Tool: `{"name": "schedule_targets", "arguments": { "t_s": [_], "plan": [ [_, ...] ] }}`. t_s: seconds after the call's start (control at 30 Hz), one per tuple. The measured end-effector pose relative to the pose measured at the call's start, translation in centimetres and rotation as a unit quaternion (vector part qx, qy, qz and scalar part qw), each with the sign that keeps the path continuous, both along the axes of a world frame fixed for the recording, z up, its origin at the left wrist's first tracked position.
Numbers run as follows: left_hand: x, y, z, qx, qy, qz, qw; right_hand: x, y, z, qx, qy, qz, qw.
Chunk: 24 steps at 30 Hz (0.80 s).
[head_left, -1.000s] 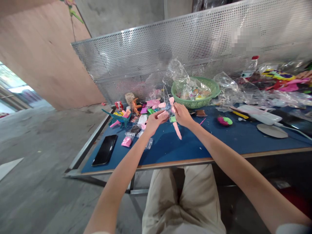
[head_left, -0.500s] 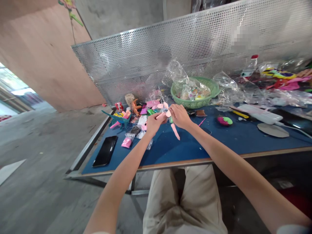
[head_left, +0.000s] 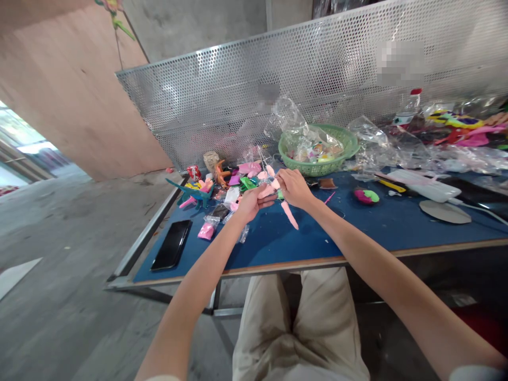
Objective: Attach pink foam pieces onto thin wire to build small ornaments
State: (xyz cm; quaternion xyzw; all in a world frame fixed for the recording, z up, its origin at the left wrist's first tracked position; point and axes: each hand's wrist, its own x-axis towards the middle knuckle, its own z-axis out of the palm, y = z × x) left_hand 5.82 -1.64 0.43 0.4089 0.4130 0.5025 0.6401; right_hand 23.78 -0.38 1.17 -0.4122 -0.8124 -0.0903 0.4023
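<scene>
A pink figure (head_left: 290, 216) that looks like modelling clay is held between my two hands above the blue table top. One long pink limb of it hangs down below my right hand, and rounded pink lobes stick up between the hands. My right hand (head_left: 296, 189) is closed around its right side, with a bit of green showing under the fingers. On the left, my left hand (head_left: 253, 203) has its thumb on another pink limb and its fingers beneath it. The fingers hide the figure's middle.
A phone (head_left: 172, 245) lies at the table's left end, near small clay packets (head_left: 207, 229) and a teal clay piece (head_left: 198, 196). Behind stands a green basket (head_left: 317, 168) with plastic bags. To the right are a yellow cutter (head_left: 392, 185) and a white power bank (head_left: 424, 185).
The fingers of my left hand have loosened and straightened under the pink limb. The hanging limb has shifted slightly to the right. My right hand keeps its grip.
</scene>
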Motion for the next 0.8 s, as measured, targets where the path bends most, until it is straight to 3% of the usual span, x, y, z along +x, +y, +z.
{"name": "schedule_targets", "arguments": {
  "t_s": [0.17, 0.53, 0.8],
  "plan": [
    [0.00, 0.14, -0.45, 0.004, 0.012, 0.002, 1.000, 0.00, -0.16, 0.02, 0.013, -0.004, -0.003, 1.000],
    [-0.08, -0.51, -0.23, 0.121, 0.086, 0.025, 0.989, -0.10, -0.10, -0.16, 0.022, -0.024, -0.012, 0.999],
    [0.01, -0.08, -0.25, 0.013, 0.019, -0.020, 1.000, 0.07, -0.12, -0.09, 0.020, -0.017, -0.008, 1.000]
  ]
}}
